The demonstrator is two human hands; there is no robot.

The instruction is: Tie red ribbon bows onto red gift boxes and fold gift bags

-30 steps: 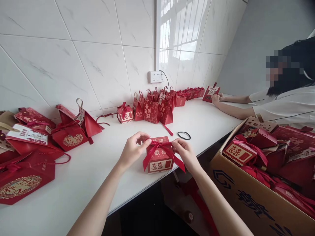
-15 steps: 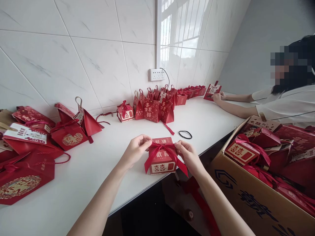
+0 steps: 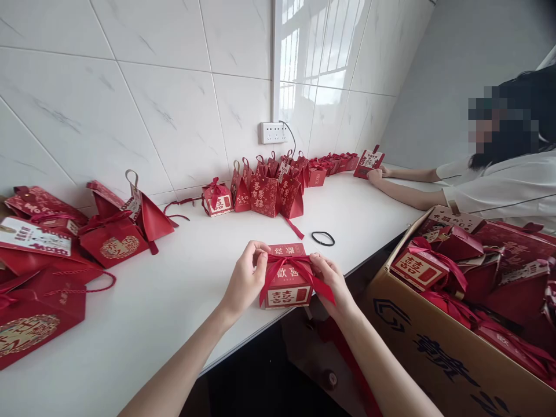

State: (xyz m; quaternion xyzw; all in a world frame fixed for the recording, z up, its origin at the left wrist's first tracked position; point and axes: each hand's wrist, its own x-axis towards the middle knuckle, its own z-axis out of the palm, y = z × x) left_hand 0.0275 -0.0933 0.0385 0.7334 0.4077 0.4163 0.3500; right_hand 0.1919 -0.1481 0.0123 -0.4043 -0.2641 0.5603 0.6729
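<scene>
A red gift box (image 3: 288,296) with gold and white lettering stands close to the table's front edge, right in front of me. Across its upper part runs a red ribbon (image 3: 273,272) tied in a bow, its tails hanging down the sides. My left hand (image 3: 248,275) pinches the ribbon's left loop between thumb and fingers. On the other side, my right hand (image 3: 328,278) grips the right loop close against the box. Just beyond the box lies a black elastic band (image 3: 322,238).
Red gift boxes (image 3: 115,240) crowd the left of the white table (image 3: 182,289); more (image 3: 264,194) line the wall below a socket strip (image 3: 274,133). A cardboard carton (image 3: 403,310) of boxes stands right. Behind it a co-worker's hands (image 3: 377,174) hold a red box.
My left hand has turned slightly, its fingers curling more at the ribbon. The view has shifted a little to the right. The box stays in place on the table.
</scene>
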